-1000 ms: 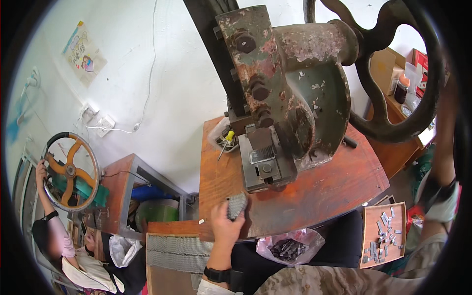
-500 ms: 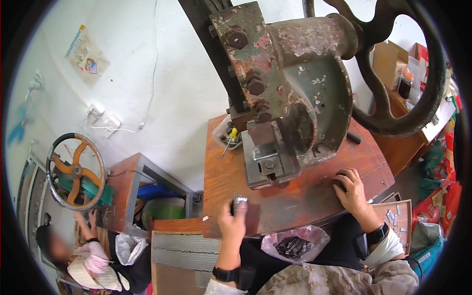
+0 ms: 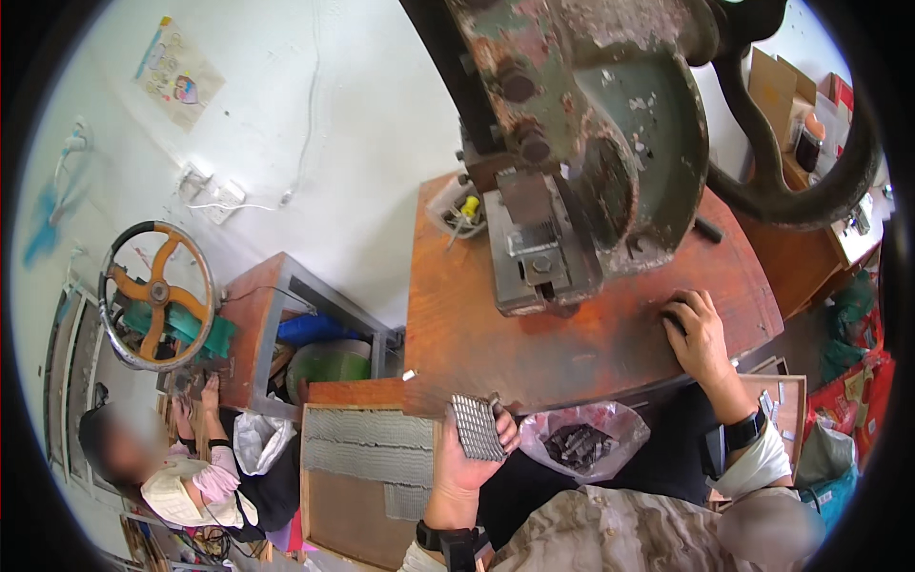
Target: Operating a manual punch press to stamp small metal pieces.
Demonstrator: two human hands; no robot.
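In my left hand (image 3: 464, 469) lies a block of small ridged metal strips (image 3: 477, 426), set side by side in rows, with the fingers curled round its edges. This hand is just off the front edge of the wooden bench (image 3: 534, 357). On the right of the bench rests my right hand (image 3: 699, 332), fingers bent inward and dark at the tips; anything inside them is hidden. Between and beyond my hands stands a worn green hand press (image 3: 658, 153), with a metal die block (image 3: 541, 265) under its ram. A clear plastic bag of dark metal pieces (image 3: 579, 448) sits in my lap.
A shallow tray (image 3: 348, 510) of ridged metal sheets is at left. Behind the die is a small tub (image 3: 456, 205) with a yellow-handled screwdriver. Another tray (image 3: 786, 405) of metal bits lies at right. A co-worker (image 3: 191, 477) sits left by a spoked wheel (image 3: 159, 296).
My left hand has turned palm up, so the face of the metal strips now shows. My right hand stays on the bench. The view has tilted downward.
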